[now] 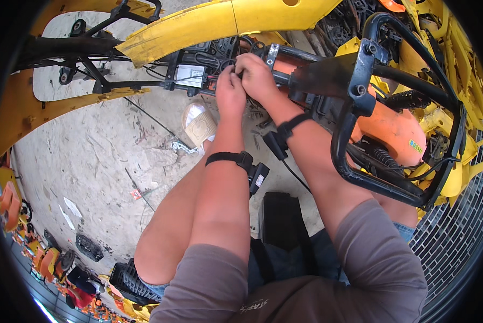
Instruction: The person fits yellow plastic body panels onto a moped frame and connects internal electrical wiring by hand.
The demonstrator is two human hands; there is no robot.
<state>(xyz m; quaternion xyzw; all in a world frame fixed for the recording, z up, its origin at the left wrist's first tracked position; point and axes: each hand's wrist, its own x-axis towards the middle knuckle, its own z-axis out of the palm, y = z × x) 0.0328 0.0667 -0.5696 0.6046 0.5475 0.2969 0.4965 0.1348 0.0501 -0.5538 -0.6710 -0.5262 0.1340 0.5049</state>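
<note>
In the head view, two bare hands are brought together over the opened body of a vehicle, just right of a silver box set among black frame tubes. The left hand is placed nearest the box, slightly below its level; the right hand is set farther right of it, with the fingers of both bent inward and nearly touching. Dark cables are bunched between the box and the fingertips, and a small part there appears to be worked by both hands at once, perhaps because one end must be steadied while the other is handled. Whether a wire or a connector is pinched cannot be told, since the contact is hidden by the fingers.

Above the box, a long yellow panel is arched across the frame, with the wiring left exposed beneath its edge. Well to the right of the box, a black tubular rack is seen, with an orange cover visible through its bars. Below the box, a sandalled foot is planted on the concrete floor, probably for balance, as the forearms are stretched forward from a seated or crouched position.
</note>
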